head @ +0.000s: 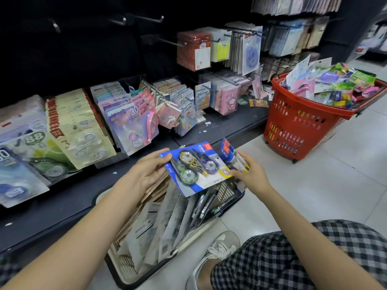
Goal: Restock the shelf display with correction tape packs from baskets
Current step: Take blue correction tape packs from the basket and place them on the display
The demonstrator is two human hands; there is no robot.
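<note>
While you are crouching over the cream plastic basket with the black rim (125, 266), your left hand (146, 174) is gripping the left edge of a blue-and-white carded correction tape pack (196, 170), fingers curled over it. Your right hand (249, 172) is pinching the pack's right corner together with a few more blue packs (232, 155) fanned behind. All are hovering above the basket, near the dark shelf (219, 128). Far right, a red perforated plastic basket (297, 124) is sitting on the floor, heaped with goods.

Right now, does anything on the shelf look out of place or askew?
Yes. A few small packs lie loose and flat on the dark shelf near the red basket, under the hanging rows, instead of on hooks.
</note>
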